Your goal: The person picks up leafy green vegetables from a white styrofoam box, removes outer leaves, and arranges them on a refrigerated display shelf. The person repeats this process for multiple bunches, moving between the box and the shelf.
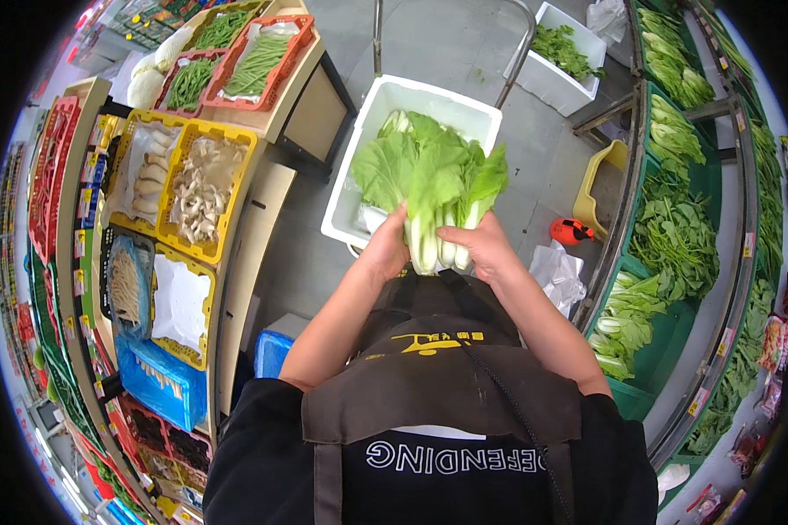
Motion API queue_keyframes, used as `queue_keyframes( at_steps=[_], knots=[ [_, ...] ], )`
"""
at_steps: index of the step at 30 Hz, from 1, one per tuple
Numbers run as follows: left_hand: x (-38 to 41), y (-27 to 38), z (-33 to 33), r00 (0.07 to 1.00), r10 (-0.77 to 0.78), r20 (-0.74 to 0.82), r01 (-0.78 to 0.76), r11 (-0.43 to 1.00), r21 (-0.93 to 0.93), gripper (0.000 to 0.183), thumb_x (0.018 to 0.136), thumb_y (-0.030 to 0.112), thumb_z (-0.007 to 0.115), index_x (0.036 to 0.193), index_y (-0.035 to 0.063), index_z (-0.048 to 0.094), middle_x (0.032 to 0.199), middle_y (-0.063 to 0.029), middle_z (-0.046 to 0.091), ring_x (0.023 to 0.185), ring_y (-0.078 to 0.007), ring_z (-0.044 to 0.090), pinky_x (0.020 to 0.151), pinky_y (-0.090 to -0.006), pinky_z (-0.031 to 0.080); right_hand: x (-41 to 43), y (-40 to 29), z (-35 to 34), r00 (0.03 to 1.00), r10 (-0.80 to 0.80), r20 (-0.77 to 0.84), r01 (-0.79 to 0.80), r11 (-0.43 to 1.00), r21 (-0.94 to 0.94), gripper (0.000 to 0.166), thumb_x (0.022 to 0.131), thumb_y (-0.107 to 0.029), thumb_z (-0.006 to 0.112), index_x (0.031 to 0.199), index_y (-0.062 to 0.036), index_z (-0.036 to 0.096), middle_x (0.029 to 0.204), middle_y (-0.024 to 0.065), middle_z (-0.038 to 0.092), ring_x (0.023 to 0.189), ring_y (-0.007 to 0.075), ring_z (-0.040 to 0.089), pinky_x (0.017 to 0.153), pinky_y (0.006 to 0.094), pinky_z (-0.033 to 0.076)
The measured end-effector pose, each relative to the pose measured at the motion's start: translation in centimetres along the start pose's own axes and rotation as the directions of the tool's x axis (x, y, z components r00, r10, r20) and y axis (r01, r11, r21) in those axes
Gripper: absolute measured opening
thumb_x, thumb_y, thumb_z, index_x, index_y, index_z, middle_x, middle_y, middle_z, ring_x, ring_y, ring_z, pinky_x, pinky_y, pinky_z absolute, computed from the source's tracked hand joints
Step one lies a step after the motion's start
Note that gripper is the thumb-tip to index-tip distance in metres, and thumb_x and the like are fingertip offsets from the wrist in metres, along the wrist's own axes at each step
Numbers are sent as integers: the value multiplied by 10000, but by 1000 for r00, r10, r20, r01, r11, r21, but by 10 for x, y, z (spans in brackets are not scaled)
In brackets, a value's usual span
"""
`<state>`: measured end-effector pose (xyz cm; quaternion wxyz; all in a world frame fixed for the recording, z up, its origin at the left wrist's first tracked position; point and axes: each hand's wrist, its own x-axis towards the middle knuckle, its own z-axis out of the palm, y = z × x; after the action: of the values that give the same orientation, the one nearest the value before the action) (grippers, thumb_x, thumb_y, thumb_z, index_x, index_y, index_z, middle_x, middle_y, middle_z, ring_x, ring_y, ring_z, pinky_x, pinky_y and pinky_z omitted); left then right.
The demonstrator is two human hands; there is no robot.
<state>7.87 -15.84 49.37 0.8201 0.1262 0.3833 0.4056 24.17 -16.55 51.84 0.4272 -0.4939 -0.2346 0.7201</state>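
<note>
Between my two hands I hold a bunch of leafy greens with pale white stalks, likely small Chinese cabbages. My left hand grips the stalks from the left side. On the other side my right hand clasps them, its thumb lying across the stalks. The leaves fan away from me over a white foam box. More pale greens show inside that box, partly hidden by the held leaves.
A metal cart handle rises beyond the box. At right, a shelf holds green crates of leafy vegetables; a red-orange spray bottle and plastic bag lie near it. Mushroom crates line the left stand. Another foam box holds herbs.
</note>
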Motion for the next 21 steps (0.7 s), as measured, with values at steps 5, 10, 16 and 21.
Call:
queue_keyframes(
  at_steps=[5, 10, 16, 21],
  knots=[
    [-3, 11, -6, 999, -2, 51, 14, 975, -221, 642, 918, 498, 385, 1359, 40, 295, 1323, -141, 438, 1199, -280, 443, 995, -436, 362, 15, 3, 12, 999, 10, 40, -7, 998, -66, 444, 723, 59, 654, 1140, 13, 507, 1015, 106, 616, 888, 195, 618, 771, 318, 505],
    [-5, 7, 5, 982, 155, -113, -139, 981, 139, 557, 806, 56, 638, 1267, -14, 335, 1104, -155, 550, 955, -262, 593, 793, -370, 517, 21, 11, 18, 1000, -12, 18, 14, 996, -83, 496, 696, 62, 647, 1159, 12, 476, 1037, 124, 598, 928, 202, 604, 780, 325, 498],
    [21, -16, -30, 959, -238, -152, 257, 959, 117, 227, 823, 161, 630, 1008, 49, 561, 832, -55, 614, 700, -182, 610, 587, -299, 524, 17, 45, -15, 995, 58, -81, -39, 974, 221, 480, 730, 100, 582, 1194, 33, 481, 1059, 144, 603, 977, 256, 601, 813, 353, 502],
    [53, -24, -59, 848, -530, 5, 527, 844, 98, 396, 860, 203, 577, 1207, 59, 454, 986, -109, 574, 806, -223, 603, 694, -366, 519, -14, 60, -67, 972, -32, -233, 96, 959, 268, 499, 723, 42, 631, 1200, 7, 487, 1082, 126, 592, 946, 214, 594, 776, 334, 500]
  ],
)
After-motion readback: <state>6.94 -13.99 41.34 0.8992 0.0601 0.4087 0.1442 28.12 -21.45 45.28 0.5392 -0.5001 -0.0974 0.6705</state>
